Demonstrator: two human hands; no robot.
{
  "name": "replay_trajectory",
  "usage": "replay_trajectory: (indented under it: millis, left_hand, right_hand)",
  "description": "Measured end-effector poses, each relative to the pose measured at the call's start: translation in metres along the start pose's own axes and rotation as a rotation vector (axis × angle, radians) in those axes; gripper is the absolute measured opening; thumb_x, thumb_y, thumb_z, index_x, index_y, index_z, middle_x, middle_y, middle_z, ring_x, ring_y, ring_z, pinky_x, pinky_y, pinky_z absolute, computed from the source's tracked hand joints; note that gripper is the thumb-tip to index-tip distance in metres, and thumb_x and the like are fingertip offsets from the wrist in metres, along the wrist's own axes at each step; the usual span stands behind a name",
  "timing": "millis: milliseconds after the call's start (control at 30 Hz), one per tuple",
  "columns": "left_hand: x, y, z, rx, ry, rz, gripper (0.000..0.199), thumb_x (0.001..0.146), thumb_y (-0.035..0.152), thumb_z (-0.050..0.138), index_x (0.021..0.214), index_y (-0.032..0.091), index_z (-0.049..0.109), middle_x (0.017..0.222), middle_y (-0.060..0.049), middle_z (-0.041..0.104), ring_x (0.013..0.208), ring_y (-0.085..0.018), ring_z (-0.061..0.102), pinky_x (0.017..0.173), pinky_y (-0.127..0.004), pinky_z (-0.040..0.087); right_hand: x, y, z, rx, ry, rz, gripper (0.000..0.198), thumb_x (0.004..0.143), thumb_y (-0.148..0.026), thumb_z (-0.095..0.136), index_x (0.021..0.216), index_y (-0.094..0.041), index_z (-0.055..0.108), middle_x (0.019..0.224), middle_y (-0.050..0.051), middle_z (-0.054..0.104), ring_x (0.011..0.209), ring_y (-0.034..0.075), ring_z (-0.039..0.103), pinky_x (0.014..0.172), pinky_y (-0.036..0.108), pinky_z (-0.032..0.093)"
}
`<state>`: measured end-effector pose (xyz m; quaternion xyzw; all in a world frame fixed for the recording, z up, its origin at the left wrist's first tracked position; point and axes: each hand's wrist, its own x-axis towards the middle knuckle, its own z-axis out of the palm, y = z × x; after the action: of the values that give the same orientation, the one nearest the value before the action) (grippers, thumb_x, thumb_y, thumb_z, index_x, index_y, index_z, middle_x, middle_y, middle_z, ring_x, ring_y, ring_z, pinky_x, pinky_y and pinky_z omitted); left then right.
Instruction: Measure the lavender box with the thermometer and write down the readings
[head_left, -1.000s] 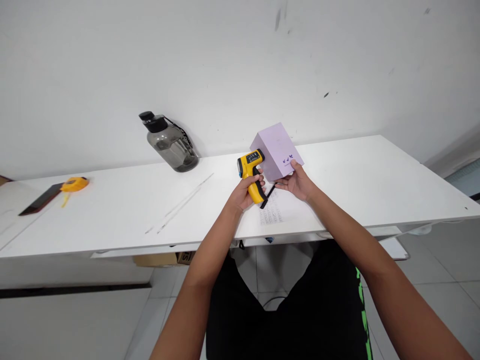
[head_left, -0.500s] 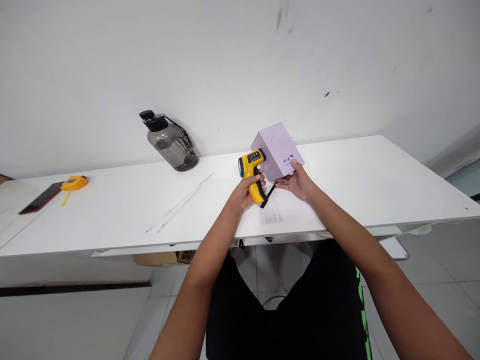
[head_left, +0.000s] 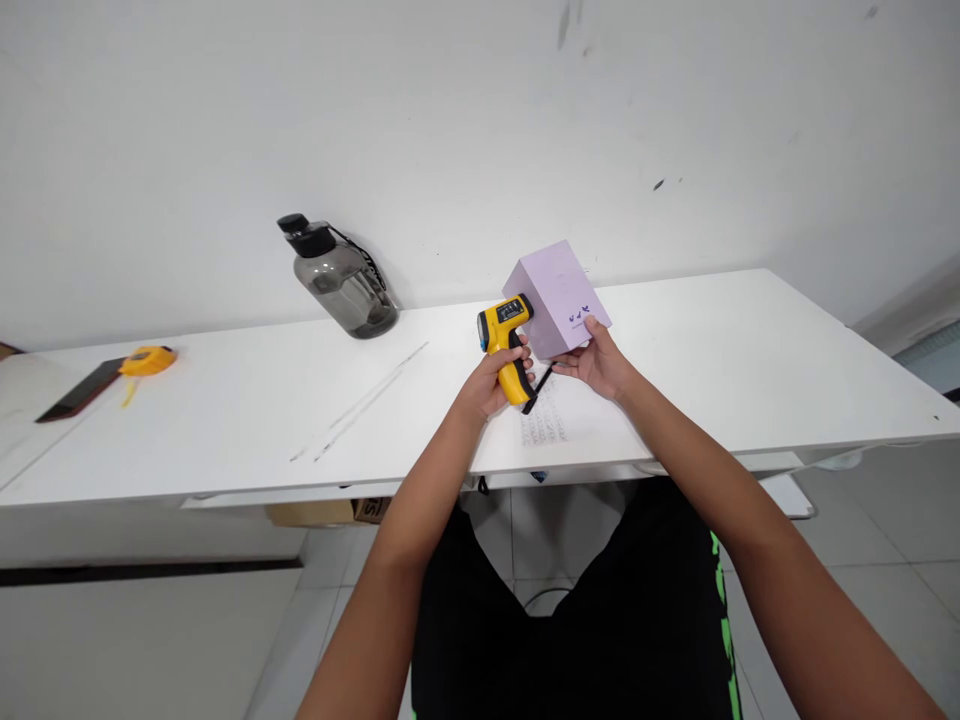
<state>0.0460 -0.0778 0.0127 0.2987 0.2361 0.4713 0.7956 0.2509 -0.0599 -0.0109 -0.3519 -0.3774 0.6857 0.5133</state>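
My left hand is wrapped round the grip of a yellow and black infrared thermometer, held upright like a pistol. Its wide end faces left, and its other end is close against the side of a light purple box. My right hand grips that box at its lower front corner, thumb on the face with small dark blue marks and fingers underneath. The box is tilted above the table. A black wrist strap runs from the thermometer's base to near my right fingers. Below lies a sheet with handwriting.
A grey see-through water bottle with a black lid stands left of my hands, near the wall. Farther left are a yellow tape measure and a dark flat object on the white table. A cardboard box sits underneath.
Both hands keep their holds on the thermometer and the purple box, which stay nearly still. The view has shifted very slightly.
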Motion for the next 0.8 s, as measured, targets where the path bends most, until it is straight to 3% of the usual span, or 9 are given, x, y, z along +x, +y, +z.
replay_trajectory:
  millis: [800]
  left_hand:
    - [-0.0001, 0.0000, 0.0026, -0.004, 0.001, -0.006, 0.031, 0.070, 0.013, 0.076, 0.096, 0.019, 0.060, 0.073, 0.005, 0.059, 0.064, -0.009, 0.059, 0.065, -0.025, 0.048]
  right_hand:
    - [-0.0020, -0.0020, 0.0007, -0.009, -0.017, 0.005, 0.063, 0.078, -0.074, 0.061, 0.125, -0.031, 0.054, 0.111, 0.008, 0.071, 0.108, 0.030, 0.068, 0.096, 0.050, 0.056]
